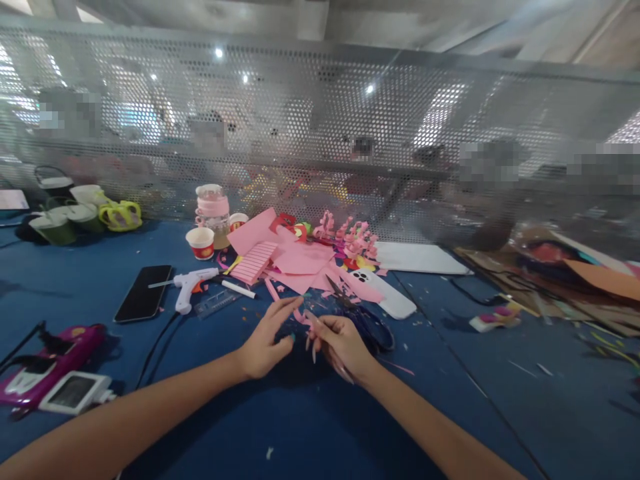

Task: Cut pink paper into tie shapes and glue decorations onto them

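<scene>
In the head view, my right hand (345, 343) pinches a small pink paper strip (301, 316) between thumb and fingertips. Beside it, my left hand (270, 340) is open, its fingers stretched toward the strip and its thumb apart. Whether the left fingertips touch the paper I cannot tell. Just beyond my right hand lie scissors (376, 328) with dark handles, partly covered by a white phone (395, 299). Pink paper sheets (303, 259) and scraps are heaped ahead of both hands. Pink curled paper flowers (353, 239) rest at the back of the heap.
Left of the heap are a white glue gun (190, 285), a black phone (143, 293), a paper cup (201, 244) and a jar (213, 212). A magenta power strip (63, 367) sits at lower left. Cardboard (500, 277) lies at right. A perforated metal screen (300, 133) borders the blue table.
</scene>
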Demonstrator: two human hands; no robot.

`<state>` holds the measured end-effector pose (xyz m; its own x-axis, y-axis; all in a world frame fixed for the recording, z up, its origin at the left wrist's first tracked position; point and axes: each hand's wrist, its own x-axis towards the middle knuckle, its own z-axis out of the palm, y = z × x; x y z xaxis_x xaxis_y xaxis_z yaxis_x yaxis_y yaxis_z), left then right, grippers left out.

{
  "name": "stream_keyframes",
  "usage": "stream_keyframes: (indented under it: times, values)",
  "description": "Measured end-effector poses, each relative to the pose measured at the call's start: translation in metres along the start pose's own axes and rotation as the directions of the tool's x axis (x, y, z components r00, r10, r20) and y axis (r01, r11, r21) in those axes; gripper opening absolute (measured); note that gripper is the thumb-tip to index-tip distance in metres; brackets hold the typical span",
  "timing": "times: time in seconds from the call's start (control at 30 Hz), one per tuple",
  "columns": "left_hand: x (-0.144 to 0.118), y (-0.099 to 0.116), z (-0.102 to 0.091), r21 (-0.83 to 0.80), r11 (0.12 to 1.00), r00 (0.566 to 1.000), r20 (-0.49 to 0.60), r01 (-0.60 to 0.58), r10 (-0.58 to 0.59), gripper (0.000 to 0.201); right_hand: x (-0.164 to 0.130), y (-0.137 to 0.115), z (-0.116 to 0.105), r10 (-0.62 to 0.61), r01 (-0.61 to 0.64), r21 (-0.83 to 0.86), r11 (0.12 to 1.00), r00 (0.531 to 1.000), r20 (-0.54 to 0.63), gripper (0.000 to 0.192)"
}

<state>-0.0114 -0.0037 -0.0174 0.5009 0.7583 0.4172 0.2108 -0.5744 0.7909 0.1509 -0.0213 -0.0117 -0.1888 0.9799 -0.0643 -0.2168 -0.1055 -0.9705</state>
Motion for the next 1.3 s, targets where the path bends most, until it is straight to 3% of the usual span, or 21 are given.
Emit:
stream_keyframes:
  times: [0.07, 0.13, 0.2, 0.3, 0.43, 0.63, 0.77, 0.9, 1.1, 1.2, 1.3]
  values:
    - [-0.003, -0.002, 0.003, 0.261, 0.962, 0.992, -0.074, -0.078, 0.101, 0.067, 0.000, -0.002, 0.002, 0.061, -0.063, 0.113, 0.992, 0.998, 0.022, 0.038]
    - [-0.003, -0.004, 0.004, 0.483, 0.866, 0.964, -0.145, -0.129, 0.224, 0.064, 0.000, -0.003, 0.001, 0.133, -0.143, 0.160, 0.977, 0.988, 0.073, 0.039]
    - [-0.002, -0.005, 0.003, 0.633, 0.752, 0.941, -0.109, -0.183, 0.321, 0.053, 0.002, -0.003, -0.001, 0.207, -0.227, 0.147, 0.963, 0.968, 0.139, 0.040]
    - [0.000, -0.006, -0.002, 0.720, 0.650, 0.941, 0.015, -0.244, 0.337, 0.035, 0.003, -0.003, -0.006, 0.268, -0.297, 0.130, 0.946, 0.942, 0.203, 0.039]
    - [-0.002, -0.007, -0.005, 0.679, 0.691, 0.959, 0.073, -0.248, 0.273, 0.030, 0.002, -0.005, -0.008, 0.252, -0.300, 0.194, 0.934, 0.938, 0.239, 0.033]
    - [0.001, -0.003, 0.001, 0.599, 0.792, 0.985, -0.022, -0.123, 0.170, 0.026, -0.001, -0.007, -0.008, 0.190, -0.296, 0.415, 0.860, 0.941, 0.280, 0.017]
    - [0.005, 0.002, 0.003, 0.531, 0.814, 0.968, 0.056, -0.235, 0.243, 0.030, 0.000, -0.003, -0.008, 0.144, -0.291, 0.510, 0.809, 0.941, 0.307, 0.021]
    - [0.008, 0.004, 0.000, 0.392, 0.867, 0.951, 0.102, -0.308, 0.292, 0.029, -0.001, -0.003, -0.006, 0.097, -0.233, 0.467, 0.853, 0.950, 0.297, 0.028]
    - [0.012, 0.006, -0.003, 0.259, 0.965, 0.998, 0.068, -0.036, 0.018, 0.026, -0.001, -0.008, -0.006, 0.090, -0.205, 0.387, 0.899, 0.951, 0.294, 0.036]
    - [0.013, 0.008, -0.003, 0.178, 0.976, 0.987, 0.079, 0.124, -0.140, 0.026, 0.001, -0.008, -0.008, 0.116, -0.235, 0.383, 0.893, 0.944, 0.307, 0.037]
    - [0.014, 0.010, -0.004, 0.089, 0.978, 0.970, 0.136, 0.189, -0.200, 0.027, 0.002, -0.007, -0.009, 0.132, -0.242, 0.380, 0.893, 0.947, 0.294, 0.035]
